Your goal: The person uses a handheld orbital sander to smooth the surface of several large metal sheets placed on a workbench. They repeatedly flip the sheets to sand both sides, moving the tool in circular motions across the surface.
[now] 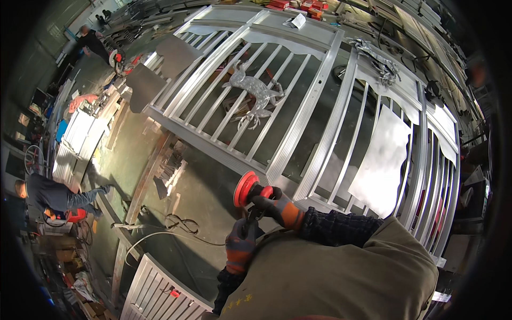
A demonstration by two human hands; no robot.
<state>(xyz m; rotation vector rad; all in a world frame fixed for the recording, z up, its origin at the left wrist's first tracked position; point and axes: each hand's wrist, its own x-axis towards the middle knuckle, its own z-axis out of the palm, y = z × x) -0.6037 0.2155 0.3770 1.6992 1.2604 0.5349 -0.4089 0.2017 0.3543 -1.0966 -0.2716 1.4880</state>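
Both my hands wear dark grey and orange work gloves. Between them is a red and black hand-held sander [246, 188] with a round pad, which faces away from me to the left. My right hand [281, 209] is closed around the sander's body just behind the pad. Lower down, my left hand [242, 246] is closed around its dark handle end, where a thin pale hose [186, 234] leads off to the left. Just beyond the sander is the near edge of a large silver metal gate panel [234, 160]. Neither the pad's face nor its gap to the panel shows clearly.
A silver deer ornament [256, 92] lies on the panel's bars, with more ornaments [376, 61] farther right. Grey sheets [154, 80] lie at its left end. A smaller slatted panel [162, 293] is at lower left. Two people [48, 192] are off to the left.
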